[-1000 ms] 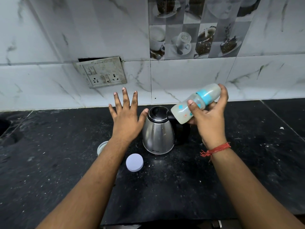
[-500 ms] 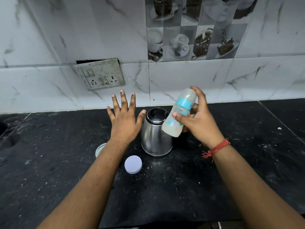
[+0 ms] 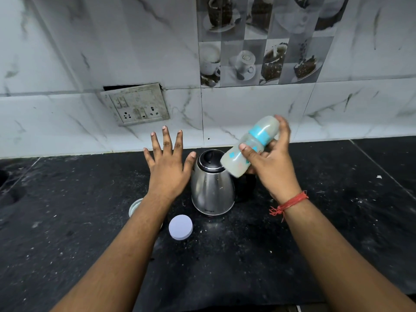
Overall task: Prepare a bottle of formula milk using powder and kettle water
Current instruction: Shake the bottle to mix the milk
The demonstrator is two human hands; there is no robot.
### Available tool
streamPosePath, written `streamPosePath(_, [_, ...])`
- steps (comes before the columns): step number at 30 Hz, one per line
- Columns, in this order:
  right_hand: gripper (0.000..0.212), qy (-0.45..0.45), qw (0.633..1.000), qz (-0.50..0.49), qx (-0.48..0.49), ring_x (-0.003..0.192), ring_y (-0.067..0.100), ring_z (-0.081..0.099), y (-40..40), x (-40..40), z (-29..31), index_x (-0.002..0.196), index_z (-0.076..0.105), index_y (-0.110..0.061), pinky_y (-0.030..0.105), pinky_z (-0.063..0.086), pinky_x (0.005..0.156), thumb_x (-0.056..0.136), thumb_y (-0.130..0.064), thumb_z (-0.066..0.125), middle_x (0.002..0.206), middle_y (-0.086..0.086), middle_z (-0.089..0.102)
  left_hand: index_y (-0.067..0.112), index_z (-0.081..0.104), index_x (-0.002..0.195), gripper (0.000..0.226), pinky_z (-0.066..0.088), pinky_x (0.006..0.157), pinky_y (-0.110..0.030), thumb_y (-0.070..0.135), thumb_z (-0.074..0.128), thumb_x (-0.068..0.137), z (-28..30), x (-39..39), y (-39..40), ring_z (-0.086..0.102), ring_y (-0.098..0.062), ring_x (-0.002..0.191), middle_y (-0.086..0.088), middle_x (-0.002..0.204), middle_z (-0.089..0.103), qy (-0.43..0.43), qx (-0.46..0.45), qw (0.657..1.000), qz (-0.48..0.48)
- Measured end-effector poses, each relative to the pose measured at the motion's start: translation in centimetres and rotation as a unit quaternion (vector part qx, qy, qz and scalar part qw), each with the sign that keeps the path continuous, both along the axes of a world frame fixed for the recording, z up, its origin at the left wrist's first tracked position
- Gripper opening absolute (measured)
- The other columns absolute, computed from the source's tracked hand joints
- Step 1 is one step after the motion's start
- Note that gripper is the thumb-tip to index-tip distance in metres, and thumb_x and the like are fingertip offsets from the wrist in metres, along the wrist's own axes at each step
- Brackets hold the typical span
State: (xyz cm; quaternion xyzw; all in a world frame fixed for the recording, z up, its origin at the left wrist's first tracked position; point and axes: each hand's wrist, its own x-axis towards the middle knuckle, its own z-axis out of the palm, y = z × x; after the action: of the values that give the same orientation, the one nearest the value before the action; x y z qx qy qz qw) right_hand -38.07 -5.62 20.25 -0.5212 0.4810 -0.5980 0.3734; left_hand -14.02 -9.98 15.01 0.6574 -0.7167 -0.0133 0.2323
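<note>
Black stone counter [image 3: 315, 255] against a marble-tile wall, dusty with what looks like spilled powder specks. Steel kettle [image 3: 212, 188] sits mid-counter toward the far side, lid shut. Just near-left of it lies a round white lid [image 3: 180, 226], and left of that a jar [image 3: 135, 207] peeks out, mostly hidden under the forearm, so I can't tell what's in it.

Right hand [image 3: 270, 170] is wrapped around the bottle [image 3: 249, 147], held in the air over the kettle's right side, tilted with its capped end pointing up and away toward the wall. Thumb sits across the lower body, fingers curl behind the blue collar. The bottle looks cloudy and blurred, so my guess is it's filled, sealed and being shaken to mix. Left hand [image 3: 167, 167] is flat and spread wide, holding nothing, hovering just left of the kettle, thumb close to its rim. Whether it touches, can't say.

Handling-wise: plastic bottle like that should be light even when full, stiff enough not to squash, but smooth and probably a bit slippery if any water dribbled down it. Best hold is around the body with a finger braced on the collar, pretty much what's happening. Kettle is the heavy, maybe hot one, so take it by the black handle on its right, not the steel.
</note>
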Motion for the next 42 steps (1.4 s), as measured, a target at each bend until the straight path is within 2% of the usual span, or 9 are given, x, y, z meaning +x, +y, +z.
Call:
streamPosePath(3, [0.092, 0.07, 0.996, 0.059, 0.009, 0.095, 0.022, 0.075, 0.5, 0.0, 0.0, 0.145, 0.029, -0.047, 0.043, 0.062, 0.086, 0.081, -0.011, 0.083, 0.117, 0.0, 0.063, 0.032, 0.0, 0.164, 0.082, -0.007, 0.123, -0.066, 0.073, 0.005, 0.093, 0.1, -0.1, 0.0, -0.025, -0.032, 0.155, -0.003, 0.17, -0.023, 0.001, 0.001, 1.0, -0.001])
streamPosePath(6, [0.088, -0.05, 0.999, -0.007, -0.004, 0.095, 0.019, 0.073, 0.2, 0.0, 0.1, 0.145, 0.026, -0.043, 0.036, 0.063, 0.066, 0.086, -0.007, 0.079, 0.121, 0.009, 0.062, 0.032, 0.001, 0.164, 0.082, -0.006, 0.123, -0.066, 0.073, 0.006, 0.094, 0.1, -0.1, 0.0, -0.024, -0.033, 0.155, -0.003, 0.17, -0.022, 0.001, -0.001, 1.0, -0.001])
streamPosePath(12, [0.093, 0.101, 0.994, 0.047, -0.006, 0.094, 0.02, 0.076, 0.9, 0.1, 0.0, 0.143, 0.029, -0.053, 0.043, 0.062, 0.088, 0.079, -0.018, 0.086, 0.117, -0.005, 0.064, 0.032, 0.0, 0.164, 0.08, -0.006, 0.123, -0.066, 0.072, 0.007, 0.095, 0.1, -0.2, -0.1, -0.024, -0.033, 0.155, -0.003, 0.17, -0.021, -0.005, -0.001, 1.0, -0.001])
streamPosePath(17, [0.093, -0.019, 0.999, -0.043, -0.014, 0.099, 0.025, 0.074, 0.6, 0.6, 0.0, 0.142, 0.026, -0.053, 0.059, 0.06, 0.082, 0.072, -0.034, 0.084, 0.122, 0.006, 0.064, 0.033, -0.001, 0.164, 0.08, -0.007, 0.123, -0.065, 0.073, 0.006, 0.095, 0.1, -0.2, 0.0, -0.025, -0.033, 0.155, -0.003, 0.17, -0.022, -0.005, -0.001, 1.0, -0.002])
streamPosePath(21, [0.093, 0.041, 0.997, 0.052, 0.028, 0.092, 0.019, 0.076, 1.2, 1.3, -1.0, 0.146, 0.03, -0.046, 0.043, 0.064, 0.079, 0.079, -0.013, 0.086, 0.12, 0.004, 0.064, 0.032, 0.001, 0.164, 0.08, -0.006, 0.123, -0.066, 0.072, 0.007, 0.096, 0.1, -0.1, 0.0, -0.024, -0.033, 0.155, -0.004, 0.171, -0.021, -0.006, -0.004, 1.0, 0.001])
streamPosePath(25, [0.089, -0.094, 0.995, -0.027, 0.025, 0.093, 0.017, 0.073, 0.8, 0.9, -0.5, 0.151, 0.025, -0.038, 0.029, 0.058, 0.054, 0.086, -0.007, 0.078, 0.121, 0.011, 0.063, 0.032, 0.001, 0.164, 0.081, -0.007, 0.122, -0.065, 0.073, 0.005, 0.095, 0.2, 0.1, 0.1, -0.023, -0.034, 0.156, -0.004, 0.171, -0.019, -0.007, -0.006, 1.0, 0.003])
streamPosePath(31, [0.094, 0.023, 0.996, 0.074, 0.044, 0.09, 0.018, 0.076, 1.4, 1.4, -1.1, 0.15, 0.029, -0.038, 0.035, 0.063, 0.074, 0.08, -0.007, 0.083, 0.115, 0.001, 0.064, 0.031, 0.0, 0.164, 0.08, -0.006, 0.123, -0.066, 0.072, 0.006, 0.095, 0.2, 0.3, 0.0, -0.023, -0.034, 0.156, -0.004, 0.171, -0.019, -0.005, -0.006, 1.0, 0.006])
streamPosePath(36, [0.088, -0.068, 0.997, -0.034, 0.008, 0.091, 0.015, 0.072, 1.1, 0.8, -0.5, 0.149, 0.024, -0.036, 0.03, 0.059, 0.057, 0.086, -0.006, 0.078, 0.112, 0.001, 0.062, 0.031, 0.0, 0.164, 0.079, -0.007, 0.122, -0.065, 0.071, 0.007, 0.096, 0.4, 0.3, 0.1, -0.023, -0.034, 0.155, -0.005, 0.171, -0.019, 0.0, -0.004, 1.0, 0.007])
streamPosePath(42, [0.089, -0.021, 0.998, 0.026, 0.047, 0.086, 0.012, 0.074, 1.5, 1.1, -0.7, 0.148, 0.028, -0.041, 0.031, 0.061, 0.06, 0.084, -0.007, 0.08, 0.114, 0.005, 0.061, 0.031, 0.0, 0.164, 0.079, -0.007, 0.122, -0.064, 0.071, 0.007, 0.096, 0.4, 0.0, 0.0, -0.023, -0.034, 0.155, -0.005, 0.171, -0.019, 0.0, -0.002, 1.0, 0.003])
